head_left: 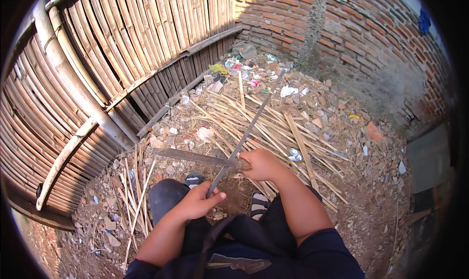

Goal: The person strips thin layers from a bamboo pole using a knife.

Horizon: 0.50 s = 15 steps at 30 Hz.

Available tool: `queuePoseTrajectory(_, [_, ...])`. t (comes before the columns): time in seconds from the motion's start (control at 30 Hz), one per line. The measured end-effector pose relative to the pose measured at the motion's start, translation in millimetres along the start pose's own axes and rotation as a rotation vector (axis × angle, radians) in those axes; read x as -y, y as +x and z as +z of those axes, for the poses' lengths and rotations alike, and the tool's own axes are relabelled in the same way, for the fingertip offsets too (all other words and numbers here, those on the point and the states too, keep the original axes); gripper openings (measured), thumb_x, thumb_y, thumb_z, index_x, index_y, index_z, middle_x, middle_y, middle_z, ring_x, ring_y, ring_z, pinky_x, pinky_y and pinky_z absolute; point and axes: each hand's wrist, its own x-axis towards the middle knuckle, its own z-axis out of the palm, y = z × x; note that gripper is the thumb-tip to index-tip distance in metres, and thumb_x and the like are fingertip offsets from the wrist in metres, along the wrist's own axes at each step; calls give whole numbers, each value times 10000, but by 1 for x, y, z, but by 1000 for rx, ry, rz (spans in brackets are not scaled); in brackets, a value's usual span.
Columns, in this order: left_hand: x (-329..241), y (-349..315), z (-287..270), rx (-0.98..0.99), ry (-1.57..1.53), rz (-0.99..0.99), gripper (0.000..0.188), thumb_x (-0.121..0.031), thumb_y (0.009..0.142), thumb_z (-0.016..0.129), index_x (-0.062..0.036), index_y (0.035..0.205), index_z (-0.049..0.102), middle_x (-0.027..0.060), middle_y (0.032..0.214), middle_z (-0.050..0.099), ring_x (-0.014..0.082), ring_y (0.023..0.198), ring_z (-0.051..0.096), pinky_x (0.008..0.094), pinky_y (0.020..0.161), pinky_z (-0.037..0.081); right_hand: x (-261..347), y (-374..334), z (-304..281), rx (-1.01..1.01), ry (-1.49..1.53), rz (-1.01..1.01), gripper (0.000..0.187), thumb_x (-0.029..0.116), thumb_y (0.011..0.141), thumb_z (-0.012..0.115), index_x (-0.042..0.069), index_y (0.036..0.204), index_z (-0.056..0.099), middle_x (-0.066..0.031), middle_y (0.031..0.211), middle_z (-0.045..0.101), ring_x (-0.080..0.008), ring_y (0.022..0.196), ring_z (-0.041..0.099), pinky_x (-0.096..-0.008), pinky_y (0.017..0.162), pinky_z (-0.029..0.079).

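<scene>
My right hand (261, 164) is wrapped round the wooden handle of a machete (195, 155). Its dark, worn blade points left and crosses a long grey-brown bamboo strip (254, 120); the two seem to touch at the crossing. Closed on the strip's near end is my left hand (199, 201), with the thumb along it. From there the strip slants up and away to the right, over a heap of split bamboo strips (273, 127) on the ground. Both hands are in front of my bent knees.
More thin strips (137, 201) lie left of my knee. A bamboo fence (141, 40) runs along the left, and a brick wall (356, 40) closes the back and right. Rubble and litter (244, 69) cover the ground. My sandalled feet (259, 203) are below my hands.
</scene>
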Motion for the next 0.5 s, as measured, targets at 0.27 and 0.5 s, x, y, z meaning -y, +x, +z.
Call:
queuePoseTrajectory(0.27, [4,3,1,16,-5,28,344,-345,993,763,-73,999,552,-31,693,546,61,587,504,263,513,398,-27,-5,-16,-225,193,211,332,327,879,759,64,1073,703,-237,925,719,-436,925,700,-498,815,557])
queuePoseTrajectory(0.5, [3,2,1,1,18,19,351,-346,986,771,-63,1005,563,-29,701,547,59,598,494,263,522,393,-6,-2,-5,-12,37,41,337,309,833,768,110,1099,707,-200,909,723,-421,912,705,-526,785,554])
